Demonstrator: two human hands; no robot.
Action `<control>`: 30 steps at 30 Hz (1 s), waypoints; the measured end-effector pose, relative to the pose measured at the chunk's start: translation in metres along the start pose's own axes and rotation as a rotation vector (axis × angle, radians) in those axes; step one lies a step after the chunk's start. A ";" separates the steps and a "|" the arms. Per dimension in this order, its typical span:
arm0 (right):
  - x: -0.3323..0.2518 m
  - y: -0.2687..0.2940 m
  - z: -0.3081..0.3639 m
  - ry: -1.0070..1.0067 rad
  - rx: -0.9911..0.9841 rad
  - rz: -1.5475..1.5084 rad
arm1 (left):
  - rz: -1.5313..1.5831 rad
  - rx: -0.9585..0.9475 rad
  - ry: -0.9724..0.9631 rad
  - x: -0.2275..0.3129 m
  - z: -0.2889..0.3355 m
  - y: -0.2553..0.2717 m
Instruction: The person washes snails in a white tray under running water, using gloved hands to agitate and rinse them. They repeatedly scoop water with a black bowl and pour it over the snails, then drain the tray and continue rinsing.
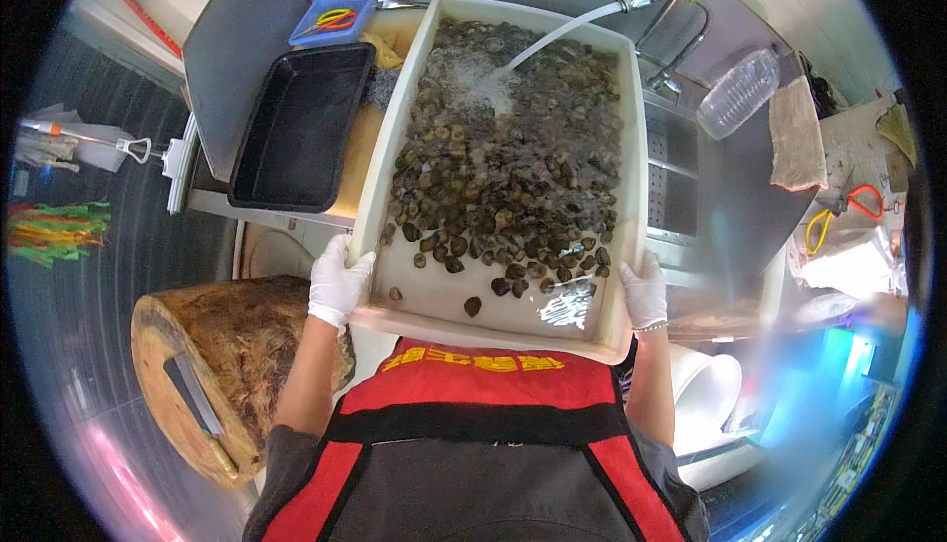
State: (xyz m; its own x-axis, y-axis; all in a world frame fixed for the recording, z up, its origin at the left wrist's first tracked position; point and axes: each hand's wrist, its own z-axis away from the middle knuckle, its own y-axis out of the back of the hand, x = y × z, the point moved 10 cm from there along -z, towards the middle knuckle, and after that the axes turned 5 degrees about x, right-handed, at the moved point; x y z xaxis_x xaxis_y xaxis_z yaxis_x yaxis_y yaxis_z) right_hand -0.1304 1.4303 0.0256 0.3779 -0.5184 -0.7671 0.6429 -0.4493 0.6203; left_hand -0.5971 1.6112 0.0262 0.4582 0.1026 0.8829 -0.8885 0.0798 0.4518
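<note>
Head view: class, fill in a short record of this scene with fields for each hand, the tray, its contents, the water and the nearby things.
Left hand: white-gloved left hand grips the tray's near left corner
Right hand: white-gloved right hand grips the near right corner
Tray: white tray, held at a sink
Contents: dark shellfish
Water: stream from a hose hits them
Nearby: black tray; wooden chopping block

Large white rectangular tub (395, 147), tilted, holds dark wet shellfish (503, 177) under running water
</note>
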 end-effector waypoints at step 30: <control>-0.008 -0.004 0.030 -0.081 -0.129 -0.375 | 0.071 -0.148 0.152 0.025 0.001 0.024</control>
State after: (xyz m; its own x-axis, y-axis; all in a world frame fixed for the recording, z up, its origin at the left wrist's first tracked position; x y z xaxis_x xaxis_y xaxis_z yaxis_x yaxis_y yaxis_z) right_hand -0.1557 1.4144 0.0345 0.0511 -0.3936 -0.9179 0.8064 -0.5259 0.2704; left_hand -0.6068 1.6149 0.0586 0.4026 0.2606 0.8775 -0.9107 0.2107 0.3553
